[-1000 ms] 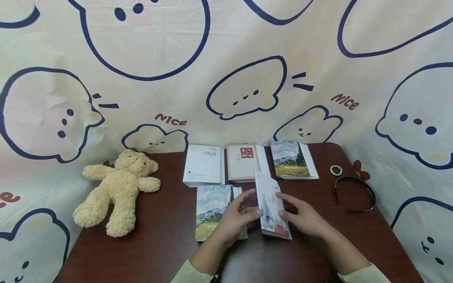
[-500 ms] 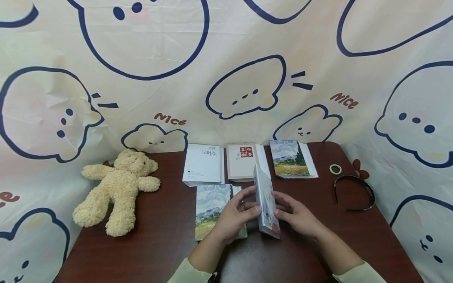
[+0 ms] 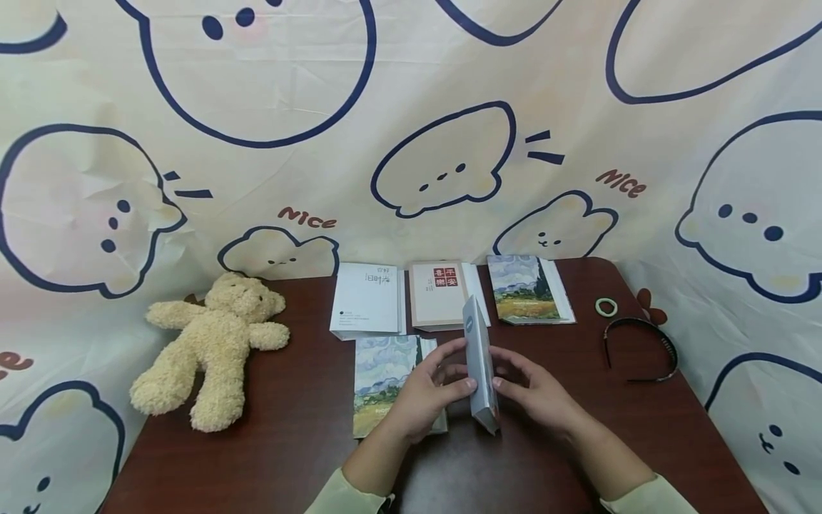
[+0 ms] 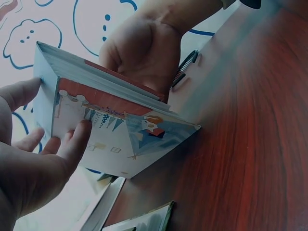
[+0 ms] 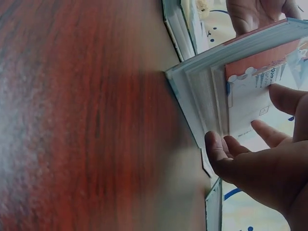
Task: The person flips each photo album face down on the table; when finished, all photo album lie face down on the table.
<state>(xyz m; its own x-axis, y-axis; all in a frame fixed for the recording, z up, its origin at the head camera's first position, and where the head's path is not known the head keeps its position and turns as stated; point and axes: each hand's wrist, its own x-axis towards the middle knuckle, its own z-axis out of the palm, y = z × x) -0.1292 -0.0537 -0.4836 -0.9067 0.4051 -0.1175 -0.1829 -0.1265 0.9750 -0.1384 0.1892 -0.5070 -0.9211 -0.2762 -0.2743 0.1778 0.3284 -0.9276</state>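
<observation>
A thick photo album stands upright between my two hands, its pale spine toward me. My left hand holds it from the left, thumb at the spine and fingers spread along the cover. From the other side my right hand holds it, thumb near the spine and fingers against the opposite cover. In the left wrist view, the album shows a white cover with a blue tent drawing and a red band. Stacked page edges and the illustrated cover of the album face the right wrist view.
A landscape-painting album lies left of my hands. Behind are a white album, a beige one with red squares and another painted one. A teddy bear lies left; a headband and a green ring lie right.
Both hands have turned the held album so that its front cover has swung out of the head view and the spine now faces me. The other things have stayed in place.
</observation>
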